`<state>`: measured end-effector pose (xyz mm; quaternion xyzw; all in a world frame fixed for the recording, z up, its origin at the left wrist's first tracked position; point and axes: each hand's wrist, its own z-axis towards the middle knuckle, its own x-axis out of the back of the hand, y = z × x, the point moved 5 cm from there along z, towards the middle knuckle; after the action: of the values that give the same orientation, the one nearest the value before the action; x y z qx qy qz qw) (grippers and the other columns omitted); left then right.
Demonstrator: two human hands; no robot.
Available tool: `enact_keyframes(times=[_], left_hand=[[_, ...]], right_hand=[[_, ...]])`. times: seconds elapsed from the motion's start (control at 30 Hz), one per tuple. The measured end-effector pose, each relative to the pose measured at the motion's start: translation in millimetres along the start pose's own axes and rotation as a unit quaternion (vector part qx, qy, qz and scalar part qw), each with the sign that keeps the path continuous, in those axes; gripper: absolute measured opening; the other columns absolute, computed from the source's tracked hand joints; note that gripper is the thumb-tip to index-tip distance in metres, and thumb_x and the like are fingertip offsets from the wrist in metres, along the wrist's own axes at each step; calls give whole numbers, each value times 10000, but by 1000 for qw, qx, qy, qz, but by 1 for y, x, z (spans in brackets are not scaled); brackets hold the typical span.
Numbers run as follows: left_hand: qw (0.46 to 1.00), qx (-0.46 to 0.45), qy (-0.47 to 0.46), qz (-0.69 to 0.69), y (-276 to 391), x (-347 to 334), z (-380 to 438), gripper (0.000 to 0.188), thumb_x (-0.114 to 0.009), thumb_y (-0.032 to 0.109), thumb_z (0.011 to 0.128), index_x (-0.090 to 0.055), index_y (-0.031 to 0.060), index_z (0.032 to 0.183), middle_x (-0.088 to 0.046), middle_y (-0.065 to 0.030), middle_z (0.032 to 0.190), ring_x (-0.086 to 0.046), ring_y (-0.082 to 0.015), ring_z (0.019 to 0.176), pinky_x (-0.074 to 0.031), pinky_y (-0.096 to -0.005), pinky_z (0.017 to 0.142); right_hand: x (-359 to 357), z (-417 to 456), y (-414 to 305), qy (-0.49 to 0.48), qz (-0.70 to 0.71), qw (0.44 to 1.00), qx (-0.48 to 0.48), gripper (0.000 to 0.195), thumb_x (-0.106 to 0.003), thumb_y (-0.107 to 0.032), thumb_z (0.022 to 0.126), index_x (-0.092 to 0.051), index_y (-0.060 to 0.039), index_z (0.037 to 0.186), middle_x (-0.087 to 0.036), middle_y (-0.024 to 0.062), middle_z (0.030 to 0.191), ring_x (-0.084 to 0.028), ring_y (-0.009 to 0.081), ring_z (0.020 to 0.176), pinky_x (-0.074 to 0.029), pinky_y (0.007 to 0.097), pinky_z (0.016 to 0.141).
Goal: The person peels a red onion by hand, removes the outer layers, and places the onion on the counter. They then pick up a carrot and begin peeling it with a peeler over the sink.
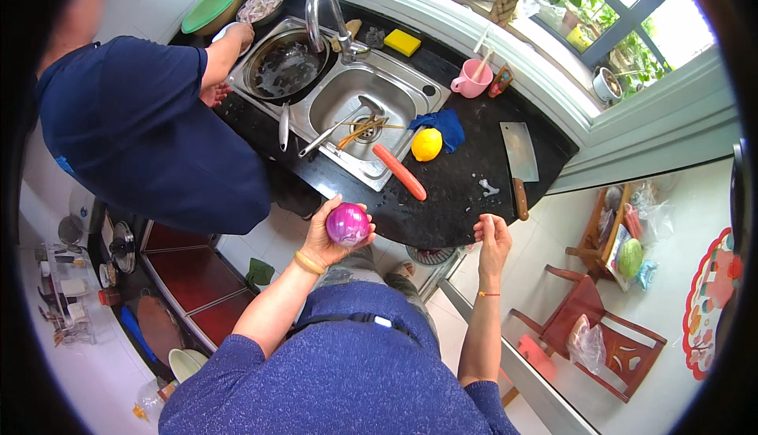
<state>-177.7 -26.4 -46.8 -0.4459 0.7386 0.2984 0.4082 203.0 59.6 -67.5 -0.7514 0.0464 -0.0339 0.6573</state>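
My left hand (331,233) holds a shiny purple onion (347,224) in front of my waist. To the right, my right hand (492,237) is raised near the counter's front edge with its fingers bent; whether anything small is between the fingertips I cannot tell. On the black counter (468,210) lie a pink sausage (400,172), partly over the sink's rim, and a yellow lemon (426,145) against a blue cloth (445,127). A cleaver (520,154) with a wooden handle rests at the right, its handle end by the counter's edge.
The steel sink (349,97) holds chopsticks (362,133) and a ladle (331,133). A wok (287,68) sits on its left side under the faucet (320,14). A pink mug (472,78) and a yellow sponge (402,42) stand behind. Another person (148,127) works close on the left.
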Motion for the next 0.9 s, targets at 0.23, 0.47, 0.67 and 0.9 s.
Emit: enact_keyframes(times=[0.23, 0.47, 0.67, 0.9], left_hand=[[993, 4, 62, 102, 38, 25, 17, 389, -715, 344, 1097, -742, 25, 1317, -785, -189, 1288, -793, -423, 1183, -714, -605, 950], [977, 137, 24, 163, 55, 36, 66, 523, -660, 508, 1165, -798, 5, 1138, -817, -157, 1095, -849, -346, 1003, -730, -565, 878], [944, 206, 88, 242, 64, 35, 103, 484, -716, 548, 1132, -802, 74, 1169, -829, -104, 1104, -853, -318, 987, -734, -545, 828], [807, 99, 87, 576, 34, -13, 140, 515, -956, 405, 946, -697, 152, 1312, -743, -63, 1239, -786, -215, 1062, -735, -486, 763]], right_hand=[[-110, 20, 4, -80, -253, 960, 93, 253, -742, -56, 1044, -731, -8, 1293, -813, 120, 1083, -778, 263, 964, -631, 402, 880], [-187, 51, 47, -126, -502, 838, 174, 464, -849, -175, 1008, -689, -115, 1440, -710, 164, 1310, -685, 382, 1198, -563, 497, 1025], [-169, 7, 53, -207, 149, 926, -278, 347, -610, -303, 1235, -670, -38, 1450, -649, -8, 1001, -463, 36, 674, -378, 217, 593], [-126, -38, 33, -70, 390, 869, -294, 602, -414, -601, 1259, -659, -57, 1340, -511, -63, 798, -333, 28, 537, -276, 224, 506]])
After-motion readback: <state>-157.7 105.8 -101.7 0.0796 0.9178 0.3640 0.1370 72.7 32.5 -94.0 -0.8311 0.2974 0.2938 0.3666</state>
